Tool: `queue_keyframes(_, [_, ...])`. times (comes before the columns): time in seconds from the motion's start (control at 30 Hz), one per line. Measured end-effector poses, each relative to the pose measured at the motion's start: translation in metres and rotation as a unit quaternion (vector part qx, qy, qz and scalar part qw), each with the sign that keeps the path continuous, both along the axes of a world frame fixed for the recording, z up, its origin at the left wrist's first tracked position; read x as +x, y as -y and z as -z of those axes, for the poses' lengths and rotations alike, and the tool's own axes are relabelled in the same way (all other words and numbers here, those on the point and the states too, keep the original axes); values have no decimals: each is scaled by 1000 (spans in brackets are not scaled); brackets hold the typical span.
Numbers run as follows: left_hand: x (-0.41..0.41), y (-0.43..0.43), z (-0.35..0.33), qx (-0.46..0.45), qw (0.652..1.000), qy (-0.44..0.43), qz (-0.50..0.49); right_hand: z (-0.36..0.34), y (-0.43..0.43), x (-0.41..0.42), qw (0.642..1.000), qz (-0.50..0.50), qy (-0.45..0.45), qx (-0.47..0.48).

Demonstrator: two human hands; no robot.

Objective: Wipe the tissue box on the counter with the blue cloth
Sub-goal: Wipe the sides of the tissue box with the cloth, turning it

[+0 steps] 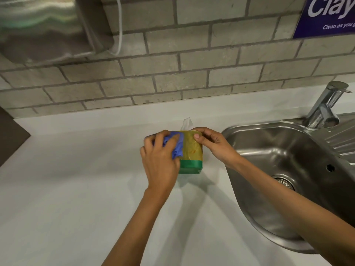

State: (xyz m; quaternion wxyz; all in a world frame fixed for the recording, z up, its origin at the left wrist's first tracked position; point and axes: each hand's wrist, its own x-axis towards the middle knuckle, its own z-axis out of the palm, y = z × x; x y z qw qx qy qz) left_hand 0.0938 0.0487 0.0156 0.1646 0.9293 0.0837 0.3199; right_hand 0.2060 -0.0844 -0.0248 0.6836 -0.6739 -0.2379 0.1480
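Observation:
A yellow-green tissue box (192, 150) with a dark green band near its base stands on the white counter (76, 189), a white tissue (186, 123) sticking out of its top. My left hand (159, 162) presses a crumpled blue cloth (175, 144) against the box's left front side. Thumb and fingers of my right hand (213, 144) grip the box's upper right corner. The box's left part is hidden behind my left hand and the cloth.
A stainless steel sink (284, 169) with a drain lies just right of the box, a chrome tap (324, 106) behind it. A grey brick wall (172, 73) backs the counter. A metal dispenser (44, 29) hangs upper left, a blue sign (326, 16) upper right.

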Motion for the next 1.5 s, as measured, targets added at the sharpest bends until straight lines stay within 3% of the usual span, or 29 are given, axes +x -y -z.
queue_keyframes(0.13, [-12, 11, 17, 79, 993, 16, 84, -2, 1, 2, 1000, 0, 6, -2])
queue_keyframes(0.3, [-9, -7, 15, 3, 999, 45, 2, -1, -1, 1, 1000, -9, 4, -9])
queue_keyframes(0.47, [-12, 15, 24, 80, 992, 40, 88, -2, 1, 5, 1000, -18, 12, -10])
queue_keyframes(0.63, [-7, 8, 16, 35, 997, 50, 44, -3, 0, 4, 999, -28, 10, -23])
queue_keyframes(0.8, [-13, 30, 23, 106, 989, 27, 95, -5, 2, 5, 999, -36, 18, -25])
queue_keyframes(0.9, [-25, 14, 32, 83, 990, 49, 103, -6, 1, 5, 999, -41, 20, -25])
queue_keyframes(1.03, [-19, 6, 25, 28, 997, 62, 36, -6, 0, 6, 999, -37, 20, -29])
queue_keyframes(1.23, [-22, 12, 31, 68, 992, 56, 87, -7, 0, 6, 998, -40, 24, -31])
queue_keyframes(1.4, [-18, -19, 30, -53, 995, 68, -43, -7, -1, 7, 998, -35, 29, -52])
queue_keyframes(1.5, [-19, 0, 32, -23, 998, 63, -17, -6, -2, 6, 998, -23, 34, -48])
